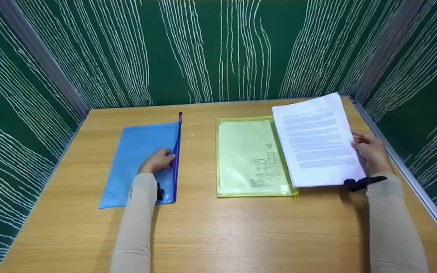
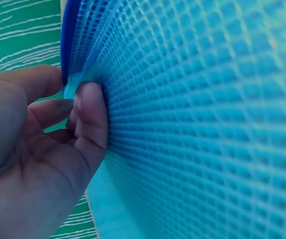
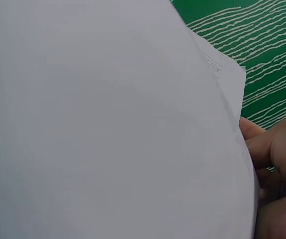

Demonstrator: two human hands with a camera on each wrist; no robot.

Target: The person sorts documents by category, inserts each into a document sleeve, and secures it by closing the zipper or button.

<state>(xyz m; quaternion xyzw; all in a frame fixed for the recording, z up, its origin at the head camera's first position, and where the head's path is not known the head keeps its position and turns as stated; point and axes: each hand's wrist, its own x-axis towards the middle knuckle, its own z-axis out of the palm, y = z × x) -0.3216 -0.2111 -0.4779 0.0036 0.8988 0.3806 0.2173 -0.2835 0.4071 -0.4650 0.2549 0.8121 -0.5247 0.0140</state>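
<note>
A blue mesh zip pouch (image 1: 142, 151) lies on the left of the table, its dark blue zipper edge (image 1: 177, 163) facing the middle. My left hand (image 1: 157, 161) pinches that edge about halfway along. Close up in the left wrist view, the thumb (image 2: 90, 107) is against the mesh (image 2: 193, 114) and the fingers curl at the zipper side. On the right, my right hand (image 1: 372, 149) grips a stack of printed paper sheets (image 1: 313, 136) by its right edge, tilted above the table. The right wrist view is mostly filled by the white paper (image 3: 113, 119).
A yellow transparent zip pouch (image 1: 237, 159) with a printed drawing inside lies in the middle right, partly covered by the held sheets. Green panels with white wavy lines (image 1: 237, 53) stand around the wooden table (image 1: 218, 235) at the back and sides.
</note>
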